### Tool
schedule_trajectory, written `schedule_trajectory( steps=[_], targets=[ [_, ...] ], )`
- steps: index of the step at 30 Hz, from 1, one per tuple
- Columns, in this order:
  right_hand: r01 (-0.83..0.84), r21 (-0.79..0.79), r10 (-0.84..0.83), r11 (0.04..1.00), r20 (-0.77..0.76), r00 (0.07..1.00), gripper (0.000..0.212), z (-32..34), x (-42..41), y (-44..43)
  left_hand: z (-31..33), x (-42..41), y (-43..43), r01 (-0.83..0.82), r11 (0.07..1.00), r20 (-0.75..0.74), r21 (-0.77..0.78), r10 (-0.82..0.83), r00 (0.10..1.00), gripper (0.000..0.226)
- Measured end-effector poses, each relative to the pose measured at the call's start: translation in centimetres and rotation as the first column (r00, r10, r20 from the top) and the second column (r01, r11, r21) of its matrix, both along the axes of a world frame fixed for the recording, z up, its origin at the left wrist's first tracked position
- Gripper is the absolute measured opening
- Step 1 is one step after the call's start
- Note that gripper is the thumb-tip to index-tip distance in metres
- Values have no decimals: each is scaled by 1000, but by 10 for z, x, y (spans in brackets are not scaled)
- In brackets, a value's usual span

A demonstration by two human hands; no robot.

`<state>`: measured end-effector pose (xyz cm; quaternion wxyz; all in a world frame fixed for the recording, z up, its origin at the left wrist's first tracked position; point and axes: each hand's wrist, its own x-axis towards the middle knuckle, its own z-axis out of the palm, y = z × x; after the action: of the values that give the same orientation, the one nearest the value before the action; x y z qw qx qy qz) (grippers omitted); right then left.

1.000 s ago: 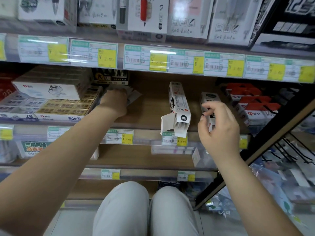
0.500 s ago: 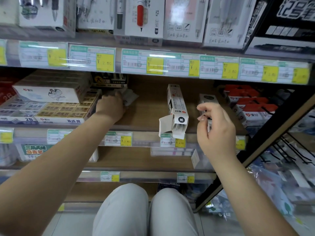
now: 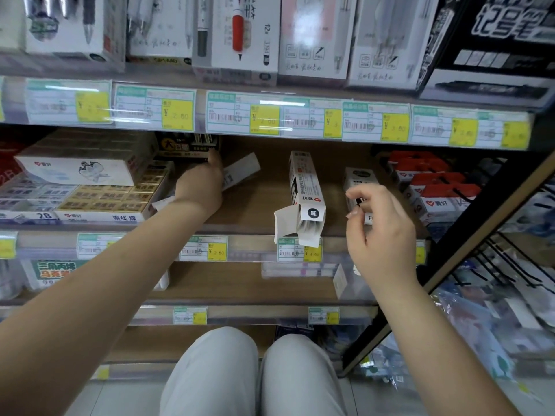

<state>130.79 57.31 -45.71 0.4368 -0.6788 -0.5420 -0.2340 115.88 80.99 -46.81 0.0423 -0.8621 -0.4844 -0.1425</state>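
Right now, a slim white box (image 3: 241, 169) lies slantwise far back on a wooden shop shelf (image 3: 252, 205), with the person's left hand (image 3: 199, 187) closed over its middle. One end sticks out beyond the fingertips and the other shows below the wrist. The forefinger points ahead and touches a black box (image 3: 187, 147) standing just beyond the hand. Trays of erasers (image 3: 111, 196) sit just outside that hand.

Between the two hands lies a long white carton (image 3: 304, 187). Its end flap hangs open over the shelf's front edge.

The right hand (image 3: 383, 235) hovers in front of the shelf, fingers loosely curled and holding nothing. Just beyond its fingertips is a small white box (image 3: 359, 177); whether they touch it cannot be told. Red-topped packs (image 3: 432, 187) are stacked beyond that hand, toward its outer side.

The step in hand looks like shelf tidying: the left hand is placing or straightening the slim white box beside the black one. The next move probably calls for squaring it with its neighbours and letting go. The right hand would then close on the small white box.
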Motion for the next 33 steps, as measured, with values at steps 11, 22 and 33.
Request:
schedule_trajectory(
  steps=[11,22,33],
  targets=[
    [-3,4,3,1000,-31,1000,27,0,3,-4,-5,8,-8,39,999,-189,-28,-44,981,50],
    [-10,16,11,1000,-77,997,35,0,2,-9,1,0,-7,167,982,-113,-89,-177,978,58],
    [-7,-21,5,1000,-119,993,36,-3,-6,-9,27,-3,-26,204,979,-295,23,-189,937,63]
  ],
)
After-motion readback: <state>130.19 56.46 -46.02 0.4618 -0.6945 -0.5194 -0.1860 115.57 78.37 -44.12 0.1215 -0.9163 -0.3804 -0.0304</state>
